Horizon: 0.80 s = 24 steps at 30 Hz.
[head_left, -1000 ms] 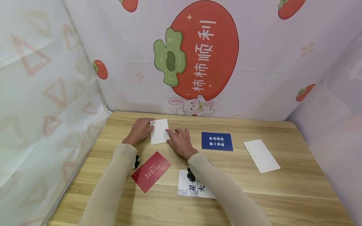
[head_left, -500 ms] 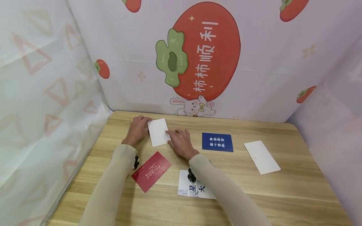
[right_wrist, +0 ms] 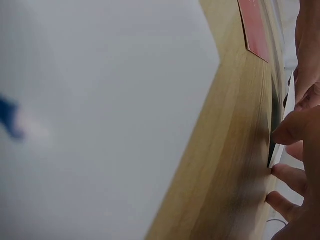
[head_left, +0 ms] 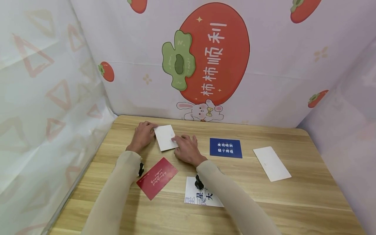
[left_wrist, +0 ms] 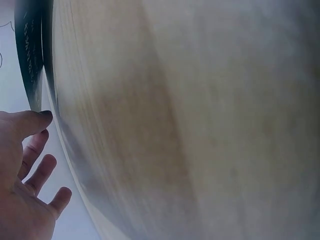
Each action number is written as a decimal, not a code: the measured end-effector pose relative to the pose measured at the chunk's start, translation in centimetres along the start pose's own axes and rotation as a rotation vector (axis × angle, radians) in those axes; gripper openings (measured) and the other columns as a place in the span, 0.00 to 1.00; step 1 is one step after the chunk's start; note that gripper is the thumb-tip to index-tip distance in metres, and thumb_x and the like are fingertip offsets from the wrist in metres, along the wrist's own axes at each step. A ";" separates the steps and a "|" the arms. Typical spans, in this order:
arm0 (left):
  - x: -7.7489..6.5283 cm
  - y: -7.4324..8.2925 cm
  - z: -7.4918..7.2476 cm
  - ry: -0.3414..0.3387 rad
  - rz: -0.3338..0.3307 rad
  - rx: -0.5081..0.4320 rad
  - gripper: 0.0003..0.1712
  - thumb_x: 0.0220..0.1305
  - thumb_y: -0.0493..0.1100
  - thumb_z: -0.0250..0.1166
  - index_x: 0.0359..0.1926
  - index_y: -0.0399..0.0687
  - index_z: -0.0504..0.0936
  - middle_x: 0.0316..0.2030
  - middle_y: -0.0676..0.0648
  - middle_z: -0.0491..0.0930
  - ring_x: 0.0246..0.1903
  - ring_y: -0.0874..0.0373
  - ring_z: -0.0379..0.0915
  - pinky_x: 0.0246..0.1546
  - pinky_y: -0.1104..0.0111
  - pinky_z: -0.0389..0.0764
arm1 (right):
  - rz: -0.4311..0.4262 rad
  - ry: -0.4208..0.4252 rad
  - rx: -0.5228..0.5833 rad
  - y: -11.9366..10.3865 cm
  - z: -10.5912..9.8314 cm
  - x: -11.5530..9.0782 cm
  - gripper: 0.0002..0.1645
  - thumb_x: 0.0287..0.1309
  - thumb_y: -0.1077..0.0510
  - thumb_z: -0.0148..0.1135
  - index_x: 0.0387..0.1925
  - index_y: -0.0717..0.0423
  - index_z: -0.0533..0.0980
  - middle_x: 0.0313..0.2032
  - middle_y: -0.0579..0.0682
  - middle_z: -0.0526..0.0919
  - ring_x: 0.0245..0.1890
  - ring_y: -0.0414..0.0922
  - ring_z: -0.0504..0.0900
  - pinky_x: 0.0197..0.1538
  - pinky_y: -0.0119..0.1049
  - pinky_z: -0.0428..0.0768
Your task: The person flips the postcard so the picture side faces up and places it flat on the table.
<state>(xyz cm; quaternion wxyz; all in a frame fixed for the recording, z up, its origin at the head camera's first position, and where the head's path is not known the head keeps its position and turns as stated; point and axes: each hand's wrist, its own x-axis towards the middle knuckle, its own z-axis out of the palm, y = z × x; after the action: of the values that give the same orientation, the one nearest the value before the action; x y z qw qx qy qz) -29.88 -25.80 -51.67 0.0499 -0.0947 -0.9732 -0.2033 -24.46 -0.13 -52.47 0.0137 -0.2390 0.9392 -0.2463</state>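
A white-backed card (head_left: 164,137) is held between my two hands near the table's back edge, tilted, its near edge raised. My left hand (head_left: 143,135) pinches its upper left corner. In the left wrist view, the card's dark, lettered underside (left_wrist: 31,55) runs up from the left thumb, the other fingers spread apart. At the right edge, my right hand (head_left: 188,149) pinches the card between thumb and index finger. The right wrist view has the right thumb (right_wrist: 290,129) against the dark face. A red card (head_left: 157,179) lies nearer, below the hands.
A blue card (head_left: 226,148) with white characters lies right of my right hand. Farther right is a blank white card (head_left: 272,163). Partly under my right forearm lies a white card with dark characters (head_left: 194,195). Printed cloth (head_left: 132,94) walls the wooden table (head_left: 164,218).
The white-backed card has turned a little and tipped, its near edge lifting. My left hand has shifted slightly left; the right stays nearly in place. The other cards lie as before.
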 end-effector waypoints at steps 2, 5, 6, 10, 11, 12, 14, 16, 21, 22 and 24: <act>0.0 0.0 0.0 -0.004 -0.003 0.000 0.21 0.81 0.37 0.58 0.68 0.44 0.84 0.66 0.35 0.79 0.70 0.33 0.68 0.63 0.36 0.72 | -0.002 0.000 -0.010 0.0 0.0 0.0 0.30 0.72 0.59 0.58 0.74 0.45 0.76 0.72 0.47 0.82 0.80 0.58 0.68 0.81 0.77 0.47; -0.1 0.0 -0.1 -0.010 -0.010 0.000 0.21 0.80 0.37 0.59 0.68 0.44 0.84 0.67 0.35 0.79 0.70 0.32 0.67 0.64 0.35 0.72 | -0.010 0.013 -0.008 -0.1 0.0 -0.1 0.28 0.75 0.59 0.59 0.72 0.46 0.77 0.72 0.47 0.82 0.79 0.59 0.69 0.81 0.78 0.48; -0.1 0.0 -0.1 -0.011 -0.015 -0.005 0.21 0.80 0.37 0.59 0.68 0.44 0.84 0.67 0.34 0.79 0.71 0.32 0.67 0.65 0.35 0.72 | -0.013 0.016 -0.009 -0.1 0.0 -0.1 0.27 0.75 0.59 0.60 0.72 0.47 0.77 0.72 0.48 0.82 0.79 0.59 0.69 0.81 0.78 0.48; -0.3 0.1 -0.3 -0.008 -0.031 -0.033 0.20 0.78 0.36 0.61 0.66 0.43 0.84 0.67 0.33 0.79 0.71 0.31 0.68 0.68 0.33 0.70 | -0.019 0.021 -0.015 0.0 0.0 -0.1 0.24 0.78 0.56 0.63 0.71 0.46 0.78 0.73 0.49 0.80 0.79 0.58 0.69 0.81 0.77 0.49; -0.3 0.1 -0.3 -0.006 -0.035 -0.041 0.20 0.78 0.36 0.61 0.66 0.42 0.84 0.66 0.33 0.79 0.70 0.31 0.68 0.68 0.33 0.70 | -0.019 0.021 -0.016 0.0 0.0 -0.2 0.24 0.79 0.56 0.63 0.72 0.46 0.77 0.74 0.49 0.80 0.79 0.58 0.69 0.81 0.76 0.49; -0.3 0.1 -0.3 -0.001 -0.035 -0.046 0.19 0.78 0.35 0.62 0.65 0.42 0.84 0.66 0.33 0.79 0.70 0.31 0.68 0.68 0.33 0.70 | -0.020 0.022 -0.018 0.1 0.0 -0.2 0.24 0.79 0.55 0.63 0.72 0.46 0.77 0.74 0.49 0.79 0.79 0.58 0.69 0.81 0.76 0.49; -0.4 0.0 -0.4 0.006 -0.035 -0.053 0.19 0.77 0.35 0.62 0.65 0.42 0.83 0.66 0.33 0.79 0.70 0.32 0.69 0.67 0.33 0.70 | -0.019 0.023 -0.014 0.1 0.1 -0.2 0.25 0.79 0.53 0.63 0.73 0.45 0.76 0.75 0.50 0.78 0.79 0.57 0.69 0.82 0.75 0.49; -0.4 -0.1 -0.4 0.013 -0.037 -0.055 0.18 0.77 0.35 0.62 0.64 0.42 0.83 0.65 0.34 0.80 0.70 0.32 0.69 0.67 0.33 0.70 | -0.019 0.024 -0.009 0.3 0.1 -0.3 0.27 0.80 0.52 0.63 0.75 0.45 0.75 0.76 0.49 0.78 0.79 0.57 0.69 0.82 0.75 0.49; -0.6 -0.3 -0.6 0.033 -0.033 -0.045 0.18 0.76 0.34 0.63 0.63 0.42 0.84 0.63 0.35 0.82 0.68 0.33 0.71 0.65 0.33 0.72 | -0.021 0.028 0.019 0.4 0.1 -0.3 0.28 0.80 0.51 0.63 0.76 0.44 0.74 0.76 0.48 0.77 0.79 0.56 0.69 0.83 0.73 0.48; -0.6 -0.4 -0.7 0.035 -0.034 -0.045 0.18 0.76 0.34 0.63 0.63 0.42 0.84 0.63 0.34 0.82 0.68 0.33 0.71 0.64 0.33 0.72 | -0.026 0.029 0.022 0.4 0.0 -0.3 0.28 0.80 0.51 0.63 0.76 0.44 0.74 0.76 0.49 0.78 0.78 0.56 0.70 0.83 0.73 0.48; -0.7 -0.4 -0.8 0.033 -0.037 -0.047 0.18 0.76 0.34 0.63 0.63 0.42 0.84 0.62 0.35 0.82 0.68 0.33 0.71 0.65 0.33 0.72 | -0.037 0.034 0.026 0.3 0.0 -0.4 0.27 0.80 0.51 0.63 0.75 0.45 0.75 0.75 0.49 0.78 0.77 0.56 0.71 0.82 0.73 0.49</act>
<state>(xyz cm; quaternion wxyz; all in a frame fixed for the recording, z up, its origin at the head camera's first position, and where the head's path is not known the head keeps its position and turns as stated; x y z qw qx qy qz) -29.28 -26.62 -51.24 0.0600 -0.0746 -0.9688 -0.2286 -24.29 0.28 -52.62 -0.0036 -0.2518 0.9314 -0.2627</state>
